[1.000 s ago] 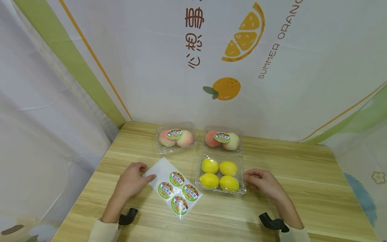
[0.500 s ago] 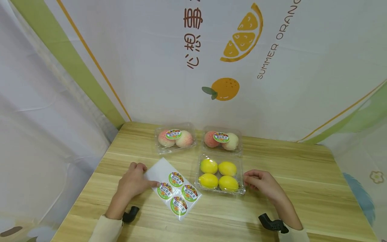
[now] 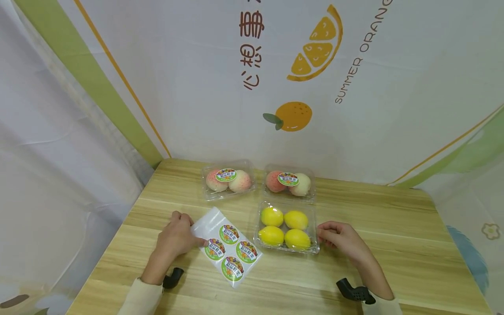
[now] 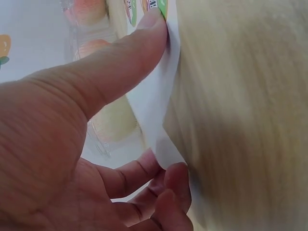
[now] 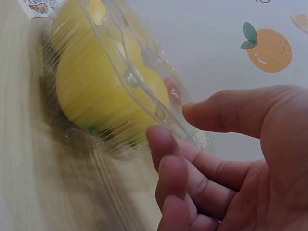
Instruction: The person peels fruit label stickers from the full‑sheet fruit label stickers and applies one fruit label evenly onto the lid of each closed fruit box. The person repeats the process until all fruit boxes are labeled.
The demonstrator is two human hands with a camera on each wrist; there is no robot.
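The sticker sheet [image 3: 227,245] is a glossy white backing, tilted on the wooden surface [image 3: 393,245], carrying four round green-rimmed stickers with fruit pictures in a two-by-two block toward its 5 o'clock end; its bare 11 o'clock end is lifted slightly. The left hand [image 3: 176,238] pinches that bare end, thumb [image 4: 130,57] pressed on top beside a sticker and the fingers [image 4: 168,192] curled under the edge. At 3 o'clock from the sheet, just beside it, lies a clear lemon box [image 3: 287,227] with four yellow lemons [image 3: 284,227] packed two by two under its lid. The right hand [image 3: 342,240] sits at the box's 3 o'clock side, fingers loosely bent and released, tips close to the plastic wall; whether they touch it I cannot tell. At 12 o'clock of the lemon box stands a peach box [image 3: 289,182] with two peaches and a sticker on its lid; a second peach box [image 3: 228,179], also stickered, holds two more at 12 o'clock of the sheet.
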